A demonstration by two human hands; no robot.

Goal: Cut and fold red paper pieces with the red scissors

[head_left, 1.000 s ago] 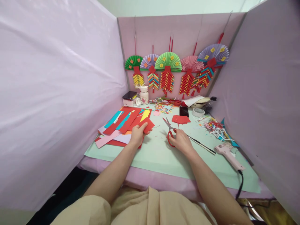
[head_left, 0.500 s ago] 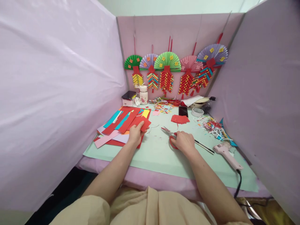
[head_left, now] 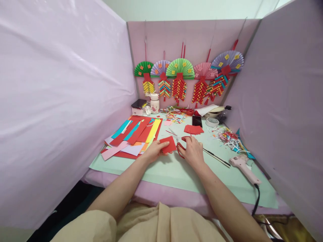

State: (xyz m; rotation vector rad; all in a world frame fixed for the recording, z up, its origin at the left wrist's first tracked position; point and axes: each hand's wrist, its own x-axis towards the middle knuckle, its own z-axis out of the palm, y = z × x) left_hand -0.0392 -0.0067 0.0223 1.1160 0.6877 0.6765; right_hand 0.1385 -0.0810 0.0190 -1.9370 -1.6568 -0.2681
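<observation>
Between thumb and fingers, my left hand pinches a small red paper square over the middle of the table. My right hand has its fingers at the handles of red-handled scissors, whose blades point away to the upper left, just beyond the square. Square and right hand are close but apart. Beyond my right hand lies a small pile of red paper squares. Left of my left hand, coloured paper strips and sheets lie overlapped, with a yellow strip at their right edge.
A pink glue gun with a black cord lies at the right, near a thin stick. Paper scraps, a tape roll, a phone and a white bottle stand further back. Paper fan ornaments hang behind.
My left hand has moved right with the red square, away from the paper strips, uncovering more of the yellow strip. The right hand and scissors have shifted slightly left, and the blades have turned.
</observation>
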